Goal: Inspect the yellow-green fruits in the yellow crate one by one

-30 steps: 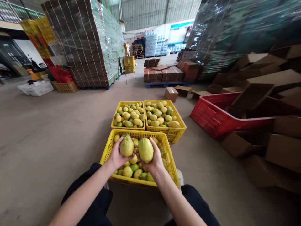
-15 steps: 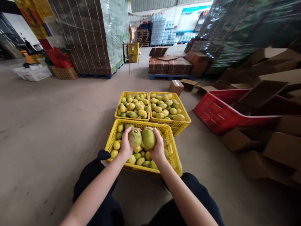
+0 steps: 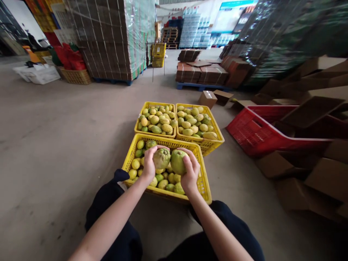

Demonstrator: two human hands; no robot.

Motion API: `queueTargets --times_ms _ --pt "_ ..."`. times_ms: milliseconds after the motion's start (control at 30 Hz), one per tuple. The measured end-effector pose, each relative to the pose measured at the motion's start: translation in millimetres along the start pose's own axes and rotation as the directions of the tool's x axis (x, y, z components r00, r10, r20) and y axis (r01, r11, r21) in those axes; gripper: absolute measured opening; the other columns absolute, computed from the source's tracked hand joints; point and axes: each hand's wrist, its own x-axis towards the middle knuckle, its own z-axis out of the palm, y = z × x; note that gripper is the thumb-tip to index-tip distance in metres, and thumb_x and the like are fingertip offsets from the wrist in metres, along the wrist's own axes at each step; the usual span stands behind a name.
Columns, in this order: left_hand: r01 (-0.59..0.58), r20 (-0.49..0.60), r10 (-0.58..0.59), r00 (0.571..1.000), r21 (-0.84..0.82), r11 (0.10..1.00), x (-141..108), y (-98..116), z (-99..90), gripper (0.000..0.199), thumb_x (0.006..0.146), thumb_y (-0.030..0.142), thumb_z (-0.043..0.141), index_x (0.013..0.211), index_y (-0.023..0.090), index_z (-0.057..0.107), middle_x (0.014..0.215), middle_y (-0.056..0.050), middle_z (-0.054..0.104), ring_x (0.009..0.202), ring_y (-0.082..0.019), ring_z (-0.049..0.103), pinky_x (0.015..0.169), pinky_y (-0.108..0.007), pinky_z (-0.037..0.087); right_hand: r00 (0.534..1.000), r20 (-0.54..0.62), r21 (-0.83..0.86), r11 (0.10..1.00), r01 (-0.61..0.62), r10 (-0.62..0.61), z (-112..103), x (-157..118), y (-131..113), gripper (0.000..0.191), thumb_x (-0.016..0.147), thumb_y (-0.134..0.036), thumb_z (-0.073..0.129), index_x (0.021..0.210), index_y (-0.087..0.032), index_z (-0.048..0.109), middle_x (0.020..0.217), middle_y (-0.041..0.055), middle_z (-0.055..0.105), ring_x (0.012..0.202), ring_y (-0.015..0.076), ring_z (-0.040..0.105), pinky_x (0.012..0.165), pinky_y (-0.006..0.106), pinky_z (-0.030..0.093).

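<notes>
My left hand [image 3: 150, 163] is wrapped round a green fruit [image 3: 161, 158] with a ridged, knobbly end facing me. Close beside it, my right hand [image 3: 190, 166] grips a smoother green fruit [image 3: 178, 162], thumb across its right side. Both are held up over the near yellow crate [image 3: 165, 195], which holds many loose yellow and green fruits [image 3: 163, 184]. The exact kind of fruit is unclear to me. Fingertips behind the two held fruits are partly hidden.
Two more yellow crates of fruit, a left one [image 3: 135, 127] and a right one [image 3: 214, 145], adjoin the near crate's far side. To the right stand a red crate [image 3: 244, 136] and scattered cardboard boxes [image 3: 326, 174]. Flattened cartons [image 3: 201, 74] lie on a blue pallet behind.
The left fruit has tilted, its knobbly end turning up and right. My right hand has shifted its hold, thumb now further over its fruit. The view has moved slightly.
</notes>
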Motion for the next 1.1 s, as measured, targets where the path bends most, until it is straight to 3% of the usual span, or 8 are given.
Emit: queueTargets --times_ms 100,233,367,533,767,1100 --pt "-0.173 0.062 0.169 0.984 0.067 0.983 -2 1 -1.6 0.018 0.081 0.028 0.06 0.068 0.021 0.071 0.086 -0.006 0.074 0.104 -0.028 0.065 0.09 -0.032 0.049 1.0 -0.02 -0.02 1.0 -0.012 0.012 0 -2 -1 0.024 0.084 -0.044 0.062 0.095 -0.026 0.075 0.096 0.0007 0.074 0.095 0.023 0.064 0.091 0.032 0.046" --pt "-0.132 0.067 0.126 0.99 0.108 0.985 -5 9 1.0 0.009 0.079 0.021 0.068 0.071 0.02 0.074 0.088 -0.005 0.074 0.099 -0.027 0.065 0.087 -0.029 0.046 0.999 -0.042 -0.028 1.0 -0.009 0.008 1 -1 -4 0.022 0.084 -0.041 0.064 0.094 -0.026 0.075 0.096 0.0005 0.074 0.095 0.0225 0.063 0.093 0.031 0.046" --pt "-0.111 0.159 0.085 0.984 0.164 0.98 -4 11 2.7 0.001 0.075 0.021 0.075 0.075 0.02 0.076 0.09 -0.004 0.075 0.097 -0.025 0.065 0.088 -0.027 0.045 0.998 -0.062 -0.027 1.0 0.0 -0.002 0 1 -6 0.02 0.086 -0.04 0.062 0.093 -0.026 0.074 0.095 -0.0005 0.074 0.095 0.0211 0.063 0.093 0.03 0.045" --pt "0.019 0.188 -0.05 0.981 0.162 0.987 6 6 0.8 0.015 0.071 0.032 0.074 0.072 0.017 0.076 0.082 -0.005 0.074 0.083 -0.021 0.065 0.077 -0.027 0.046 0.995 -0.062 -0.046 0.996 -0.077 0.074 -1 4 -9 0.02 0.083 -0.041 0.064 0.086 -0.024 0.074 0.089 0.0002 0.074 0.09 0.0208 0.063 0.088 0.03 0.047" --pt "0.244 0.007 -0.246 0.969 0.107 0.964 17 -7 -5.9 0.023 0.06 0.035 0.079 0.069 0.015 0.073 0.074 -0.004 0.072 0.073 -0.018 0.065 0.068 -0.026 0.047 0.979 -0.052 -0.061 0.978 -0.201 0.198 0 5 -3 0.025 0.079 -0.045 0.068 0.082 -0.021 0.073 0.082 0.0 0.072 0.084 0.0195 0.061 0.082 0.028 0.047" --pt "0.372 -0.045 -0.372 0.927 -0.01 0.928 24 -20 -9.5 0.025 0.057 0.033 0.082 0.068 0.015 0.07 0.063 -0.002 0.068 0.068 -0.018 0.066 0.07 -0.027 0.05 0.964 -0.065 -0.073 0.962 -0.263 0.258 0 7 4 0.028 0.076 -0.048 0.071 0.078 -0.02 0.073 0.076 -0.001 0.069 0.077 0.0175 0.059 0.075 0.027 0.045"
